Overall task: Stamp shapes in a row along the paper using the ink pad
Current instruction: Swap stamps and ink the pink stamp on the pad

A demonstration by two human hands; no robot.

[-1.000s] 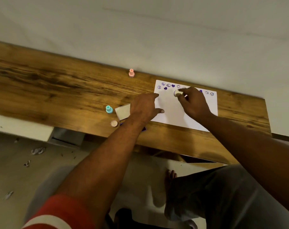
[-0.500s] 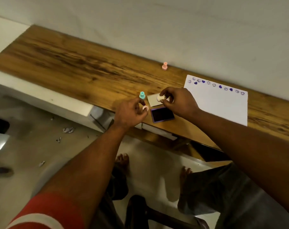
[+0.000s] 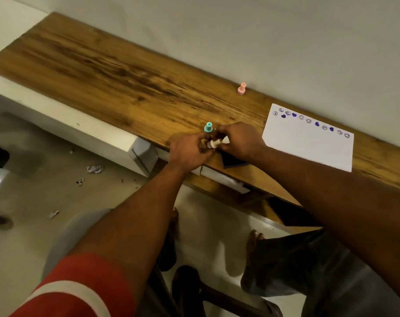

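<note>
A small cream stamp lies sideways between my two hands, just above the wooden desk's front edge. My right hand pinches its handle. My left hand pinches a pale round cap against the stamp's face end. The open ink pad with its dark purple surface sits right below my right hand, partly hidden by it. The white paper lies to the right, carrying a row of purple hearts and round faces along its far edge.
A teal stamp stands just behind my hands. A pink stamp stands by the wall. The wooden desk stretches far to the left. A drawer front and my bare feet on the floor show below it.
My right hand carried the cream stamp off the paper to the ink pad area. My left hand picked up the cap, and both hands have come together. The view swung left.
</note>
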